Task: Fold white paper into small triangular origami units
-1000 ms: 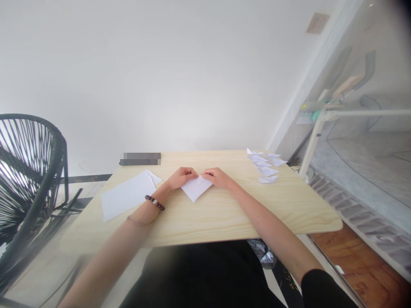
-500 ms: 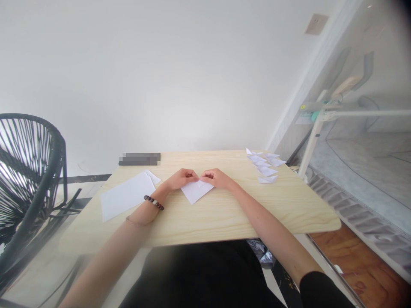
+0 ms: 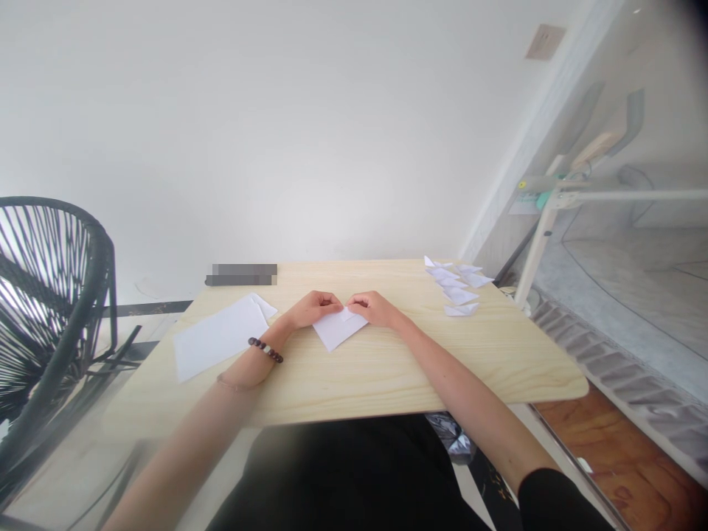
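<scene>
The left hand [image 3: 315, 308] and right hand [image 3: 372, 307] are pinching the upper edge of a folded white paper [image 3: 333, 332] between thumbs and fingers, their thumb tips nearly meeting while its lower corner is pointing toward the person. A dark beaded bracelet [image 3: 265, 349] is circling the left wrist. On the pale wood-grain table [image 3: 354, 383], white paper sheets [image 3: 218, 339] are lying left of the hands, and a blurred-out dark object [image 3: 241, 275] is resting behind them. Pointed folded-paper shapes [image 3: 453, 284] are clustering at the far right. A dark corded chair [image 3: 96, 243] is standing beyond the table's left side.
</scene>
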The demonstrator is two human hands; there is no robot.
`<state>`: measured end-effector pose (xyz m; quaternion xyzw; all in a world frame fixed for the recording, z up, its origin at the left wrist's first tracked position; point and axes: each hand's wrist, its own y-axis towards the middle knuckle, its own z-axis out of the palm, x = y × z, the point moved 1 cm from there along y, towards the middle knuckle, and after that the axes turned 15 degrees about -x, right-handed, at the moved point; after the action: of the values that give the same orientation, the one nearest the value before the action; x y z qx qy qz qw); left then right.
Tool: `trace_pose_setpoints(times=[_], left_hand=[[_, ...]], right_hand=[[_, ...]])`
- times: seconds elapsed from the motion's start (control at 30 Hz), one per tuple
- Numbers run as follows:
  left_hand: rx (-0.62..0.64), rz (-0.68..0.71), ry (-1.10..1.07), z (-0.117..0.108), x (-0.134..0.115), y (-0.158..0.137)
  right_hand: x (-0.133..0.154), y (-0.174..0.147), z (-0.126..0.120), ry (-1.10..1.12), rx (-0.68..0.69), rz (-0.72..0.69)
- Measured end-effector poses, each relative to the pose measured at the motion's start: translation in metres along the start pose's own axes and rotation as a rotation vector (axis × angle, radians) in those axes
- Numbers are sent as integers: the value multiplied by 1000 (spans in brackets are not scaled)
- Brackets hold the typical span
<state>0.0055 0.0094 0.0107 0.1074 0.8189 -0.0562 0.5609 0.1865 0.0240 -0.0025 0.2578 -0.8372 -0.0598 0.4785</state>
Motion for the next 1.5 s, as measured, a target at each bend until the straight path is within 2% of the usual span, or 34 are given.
trace_pose_setpoints(times=[0.37,0.7,0.87,1.1,1.2,1.5], left_hand=[[12,32,22,0,2,1],[-153,121,89,-3,2,1],[-113,117,111,-6,2,2],[-2,81,41,-12,5,5],[16,61,10,-12,6,5],[-159,90,52,-11,5,4]], right_hand=[[2,-1,2,0,-9,-15],[-5,2,-6,-60,-85,-44],[-10,3,-9,-81,-45,-45],[-14,7,-15,-34,103,-42],[-15,7,-15,-15,98,-19],[-11,1,-10,-43,-24,-25]])
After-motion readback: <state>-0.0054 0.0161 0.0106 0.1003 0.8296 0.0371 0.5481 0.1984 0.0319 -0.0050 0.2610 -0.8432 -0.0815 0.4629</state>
